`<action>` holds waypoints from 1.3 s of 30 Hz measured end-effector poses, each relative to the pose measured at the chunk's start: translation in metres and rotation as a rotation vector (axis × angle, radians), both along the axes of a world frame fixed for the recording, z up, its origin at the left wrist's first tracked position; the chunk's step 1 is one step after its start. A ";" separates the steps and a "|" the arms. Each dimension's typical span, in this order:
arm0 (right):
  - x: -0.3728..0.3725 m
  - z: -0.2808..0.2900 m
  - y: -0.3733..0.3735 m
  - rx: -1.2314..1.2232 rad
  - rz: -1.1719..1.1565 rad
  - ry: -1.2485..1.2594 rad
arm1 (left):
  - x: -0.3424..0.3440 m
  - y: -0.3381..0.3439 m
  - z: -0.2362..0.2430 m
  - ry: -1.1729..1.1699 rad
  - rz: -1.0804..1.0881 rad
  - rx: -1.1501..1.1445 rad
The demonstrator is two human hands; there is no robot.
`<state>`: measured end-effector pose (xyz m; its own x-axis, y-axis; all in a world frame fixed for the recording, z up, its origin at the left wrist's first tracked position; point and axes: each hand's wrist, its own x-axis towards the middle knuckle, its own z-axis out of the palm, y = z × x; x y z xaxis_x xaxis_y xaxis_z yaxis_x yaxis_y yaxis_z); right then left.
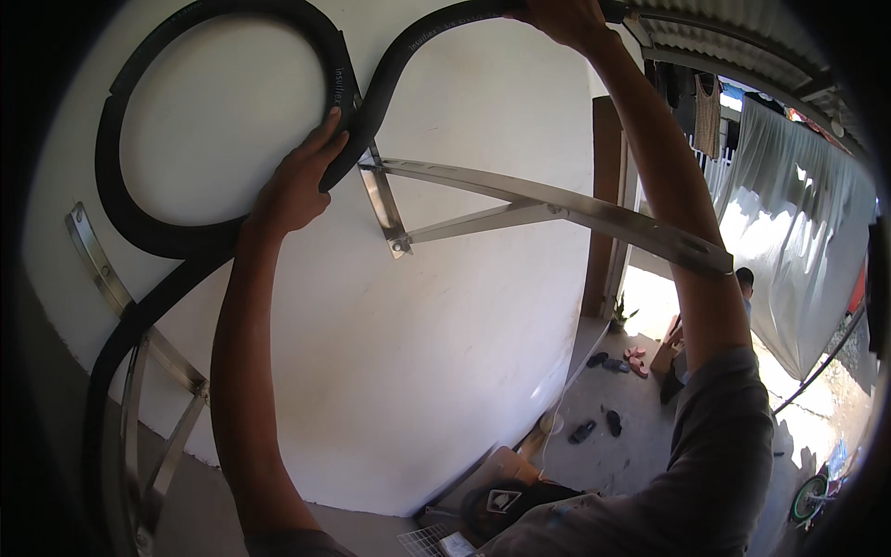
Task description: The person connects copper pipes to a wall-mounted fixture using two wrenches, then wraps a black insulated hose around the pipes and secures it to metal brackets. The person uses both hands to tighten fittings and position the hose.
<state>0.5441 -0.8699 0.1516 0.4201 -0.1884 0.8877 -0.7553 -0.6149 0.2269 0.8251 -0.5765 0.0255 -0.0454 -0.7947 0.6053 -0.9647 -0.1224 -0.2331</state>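
A long black foam-insulated pipe (399, 70) is bent into a loop against the white wall and runs off at the upper right and lower left. My left hand (299, 181) lies over the pipe where its strands cross beside the loop, fingers partly curled against it. Up at the top edge, my right hand (568, 23) is closed round the pipe's upper run; part of that hand is cut off by the frame. Just below the crossing, a metal wall bracket (483, 186) juts out from the wall. A second metal bracket (172, 362) sits at the lower left, behind the pipe's lower run.
A corrugated roof (733, 32) with hanging clothes (705, 116) is at the upper right, above a pale sheet (789, 204). Several shoes (613, 365) lie on the floor by a doorway. Another person (744, 283) is partly visible behind my right arm. A bicycle wheel (810, 497) shows at the lower right.
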 end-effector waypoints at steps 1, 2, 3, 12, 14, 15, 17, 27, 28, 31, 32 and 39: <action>-0.002 0.009 0.010 -0.085 -0.020 0.043 | -0.001 0.000 0.000 0.018 0.015 -0.008; -0.005 0.018 0.019 -0.170 -0.041 0.083 | -0.002 0.000 0.000 0.041 0.028 -0.010; 0.000 0.031 0.029 -0.085 -0.065 0.183 | -0.003 0.000 0.000 0.067 0.030 -0.007; 0.067 0.019 0.019 -0.171 0.038 0.387 | -0.010 0.002 0.002 0.040 0.057 -0.057; 0.062 0.019 0.012 -0.208 0.043 0.373 | -0.011 0.001 0.003 0.040 0.091 -0.050; 0.058 0.019 0.010 -0.249 0.048 0.362 | -0.011 0.001 0.003 0.044 0.103 -0.041; 0.053 0.019 0.009 -0.243 0.038 0.346 | -0.010 0.000 0.002 0.048 0.115 -0.040; 0.073 0.052 0.007 -0.231 0.008 0.316 | -0.008 -0.004 0.005 -0.023 0.059 -0.083; 0.073 0.054 0.004 -0.251 0.011 0.306 | -0.009 -0.004 0.005 -0.030 0.090 -0.088; 0.078 0.048 -0.006 -0.265 0.038 0.267 | -0.013 -0.007 0.004 -0.032 0.159 -0.076; 0.080 0.045 -0.008 -0.264 0.049 0.247 | -0.015 -0.008 0.004 -0.020 0.187 -0.069; 0.092 0.037 -0.017 -0.128 0.133 0.178 | -0.020 -0.011 0.006 -0.065 0.180 -0.071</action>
